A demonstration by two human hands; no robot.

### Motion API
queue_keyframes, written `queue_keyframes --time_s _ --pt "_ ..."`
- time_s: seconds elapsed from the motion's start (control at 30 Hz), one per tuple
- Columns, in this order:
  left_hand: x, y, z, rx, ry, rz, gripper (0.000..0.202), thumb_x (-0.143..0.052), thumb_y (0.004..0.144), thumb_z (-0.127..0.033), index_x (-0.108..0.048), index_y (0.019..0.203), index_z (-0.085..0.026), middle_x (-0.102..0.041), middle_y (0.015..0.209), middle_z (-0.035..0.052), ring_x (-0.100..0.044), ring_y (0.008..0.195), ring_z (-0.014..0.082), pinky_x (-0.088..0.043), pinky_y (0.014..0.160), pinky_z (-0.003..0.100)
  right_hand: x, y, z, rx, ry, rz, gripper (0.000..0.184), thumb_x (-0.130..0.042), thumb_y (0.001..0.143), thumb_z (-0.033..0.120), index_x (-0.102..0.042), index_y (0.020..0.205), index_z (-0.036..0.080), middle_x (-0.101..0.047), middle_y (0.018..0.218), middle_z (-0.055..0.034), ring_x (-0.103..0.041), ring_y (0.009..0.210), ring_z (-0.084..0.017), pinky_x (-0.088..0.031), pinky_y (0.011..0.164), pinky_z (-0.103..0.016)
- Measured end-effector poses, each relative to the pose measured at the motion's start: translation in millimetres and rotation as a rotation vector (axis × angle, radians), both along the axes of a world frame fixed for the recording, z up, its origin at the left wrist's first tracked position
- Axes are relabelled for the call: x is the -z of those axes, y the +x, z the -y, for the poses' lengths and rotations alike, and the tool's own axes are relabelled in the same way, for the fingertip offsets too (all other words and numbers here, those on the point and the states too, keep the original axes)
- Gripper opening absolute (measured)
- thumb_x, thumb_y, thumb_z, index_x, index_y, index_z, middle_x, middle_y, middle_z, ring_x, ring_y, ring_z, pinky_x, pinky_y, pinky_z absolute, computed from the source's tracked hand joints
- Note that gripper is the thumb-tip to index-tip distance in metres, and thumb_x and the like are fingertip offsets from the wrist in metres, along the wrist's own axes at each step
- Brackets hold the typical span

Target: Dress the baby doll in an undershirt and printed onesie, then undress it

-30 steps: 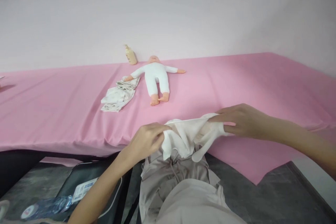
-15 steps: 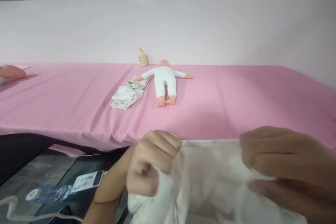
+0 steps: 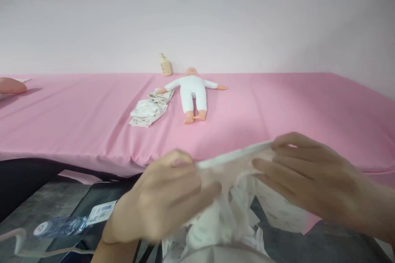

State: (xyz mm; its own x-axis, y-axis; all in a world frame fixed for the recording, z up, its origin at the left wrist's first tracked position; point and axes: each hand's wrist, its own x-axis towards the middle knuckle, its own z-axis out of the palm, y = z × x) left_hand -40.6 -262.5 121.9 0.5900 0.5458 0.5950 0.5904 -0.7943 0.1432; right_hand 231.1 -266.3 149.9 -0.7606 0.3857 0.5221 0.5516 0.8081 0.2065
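A thin white cloth with a faint print (image 3: 212, 224) hangs in front of me, its upper edge stretched between my two hands. My left hand (image 3: 168, 197), slightly blurred, grips one end of that edge. Higher up on the right, my right hand (image 3: 308, 176) pinches the other end. The lower cloth hangs in loose folds. Beyond my hands a baby doll in a white suit (image 3: 193, 90) lies on its back, arms spread, on the pink-covered table (image 3: 277, 111). By the doll's arm on the left lie folded white cloths (image 3: 148, 111).
A cream pump bottle (image 3: 166, 65) stands against the white wall. Part of another doll (image 3: 12, 85) shows at the far left. Below the table edge are a clear water bottle (image 3: 63, 227), a white label (image 3: 101, 212) and a pale cable (image 3: 20, 243).
The cloth's upper edge has gone from level to slanted, rising to the right. My right hand has moved up and left, and my left hand's back now turns toward me.
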Motion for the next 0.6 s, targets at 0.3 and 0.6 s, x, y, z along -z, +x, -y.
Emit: queue_keyframes --time_s 0.3,0.6 --pt "12.9 30 -75 -0.277 0.183 -0.148 0.016 -0.048 0.086 -0.018 -0.063 0.088 -0.016 -0.053 0.059 -0.0007 -0.049 0.055 0.0125 -0.037 0.054 0.024 25.4 -30 -66 0.184 0.239 -0.063 0.018 -0.046 0.085 0.008 -0.055 0.074 0.019 -0.036 0.040 0.0090 -0.023 0.041 -0.007 -0.033 0.068 -0.030" --pt "15.9 35 -86 -0.174 -0.090 0.120 0.012 -0.056 0.072 -0.014 -0.051 0.061 -0.015 -0.052 0.091 0.0067 -0.050 0.082 0.0166 -0.039 0.064 0.026 42.2 -36 -84 0.254 0.136 -0.189 0.026 -0.048 0.081 0.014 -0.050 0.056 0.019 -0.037 0.043 0.0050 -0.021 0.044 -0.008 -0.031 0.066 -0.032"
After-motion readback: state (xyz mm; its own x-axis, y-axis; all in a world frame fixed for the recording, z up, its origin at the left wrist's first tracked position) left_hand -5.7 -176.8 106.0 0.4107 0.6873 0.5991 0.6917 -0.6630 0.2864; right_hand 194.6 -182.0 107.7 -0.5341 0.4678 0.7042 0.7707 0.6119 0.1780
